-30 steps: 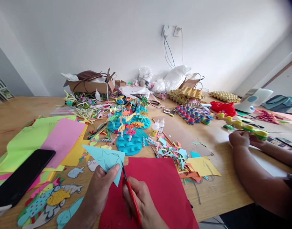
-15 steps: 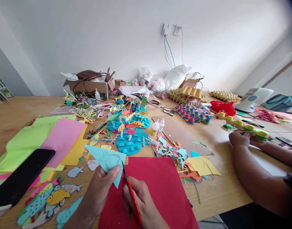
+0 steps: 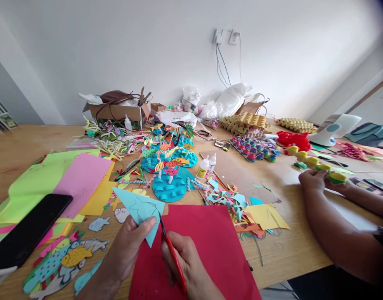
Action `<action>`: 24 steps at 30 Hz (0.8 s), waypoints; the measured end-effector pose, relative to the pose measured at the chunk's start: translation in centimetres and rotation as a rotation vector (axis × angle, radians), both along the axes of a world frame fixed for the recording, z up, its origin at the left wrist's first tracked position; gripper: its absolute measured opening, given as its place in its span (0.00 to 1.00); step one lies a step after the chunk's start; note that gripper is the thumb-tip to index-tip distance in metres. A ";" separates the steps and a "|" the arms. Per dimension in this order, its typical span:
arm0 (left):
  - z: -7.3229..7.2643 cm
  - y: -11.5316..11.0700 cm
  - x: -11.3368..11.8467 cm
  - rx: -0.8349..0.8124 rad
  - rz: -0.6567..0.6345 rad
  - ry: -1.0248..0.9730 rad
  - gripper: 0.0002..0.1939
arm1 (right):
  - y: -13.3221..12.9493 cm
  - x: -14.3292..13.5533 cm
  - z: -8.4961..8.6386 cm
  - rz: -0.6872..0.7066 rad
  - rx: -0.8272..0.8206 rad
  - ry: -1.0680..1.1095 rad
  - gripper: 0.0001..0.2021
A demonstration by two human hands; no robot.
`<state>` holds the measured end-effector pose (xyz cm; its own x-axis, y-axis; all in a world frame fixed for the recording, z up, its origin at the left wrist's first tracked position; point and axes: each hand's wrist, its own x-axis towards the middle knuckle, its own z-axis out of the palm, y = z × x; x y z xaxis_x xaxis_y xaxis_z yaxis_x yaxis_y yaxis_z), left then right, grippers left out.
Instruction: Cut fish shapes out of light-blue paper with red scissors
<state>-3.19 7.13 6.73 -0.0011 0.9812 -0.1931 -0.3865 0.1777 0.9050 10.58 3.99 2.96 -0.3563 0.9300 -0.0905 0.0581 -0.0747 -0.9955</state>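
Note:
Between thumb and fingers, my left hand [image 3: 132,239] pinches a light blue paper triangle [image 3: 138,206] with a fish outline drawn on it. My right hand [image 3: 185,258] grips red-handled scissors [image 3: 174,260], their dark blades pointing up at the triangle's right edge, near the drawn outline. I cannot tell how far the blades are apart. Beneath both hands lies a red sheet [image 3: 207,246]. Cut-out paper fish [image 3: 75,255] are piled to the left of my left hand, some spotted, some plain with pencil marks.
A black phone [image 3: 31,231] rests on coloured paper sheets at left. Blue fish models [image 3: 169,185], glue bottles [image 3: 203,167] and paper scraps [image 3: 229,198] lie ahead. At right, a co-worker's hands [image 3: 313,181] hold a painted egg-carton strip [image 3: 336,178].
The blue triangle and my left hand have shifted very slightly. The scissors stay at its right edge. The co-worker's hands and carton strip have dipped a little.

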 end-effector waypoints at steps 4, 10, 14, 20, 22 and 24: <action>-0.4 -0.1 -0.3 -0.030 0.003 -0.006 0.07 | 0.0 -0.1 -0.1 -0.028 0.008 0.016 0.21; -0.3 0.0 -0.3 0.019 0.076 -0.036 0.06 | -0.1 -0.3 0.6 -0.027 0.028 -0.016 0.18; -0.2 -0.1 -0.2 0.031 0.049 -0.025 0.05 | -0.1 -0.3 0.5 -0.016 -0.002 0.000 0.18; -0.2 -0.3 -0.3 0.028 0.004 -0.039 0.05 | -0.4 0.0 1.4 -0.018 -0.021 -0.042 0.20; -0.2 -0.3 -0.5 0.021 -0.022 -0.048 0.06 | -0.5 0.1 1.7 -0.022 -0.015 -0.063 0.20; -0.1 -0.2 -0.6 0.016 -0.035 -0.047 0.06 | -0.5 0.1 1.9 -0.024 0.022 -0.103 0.20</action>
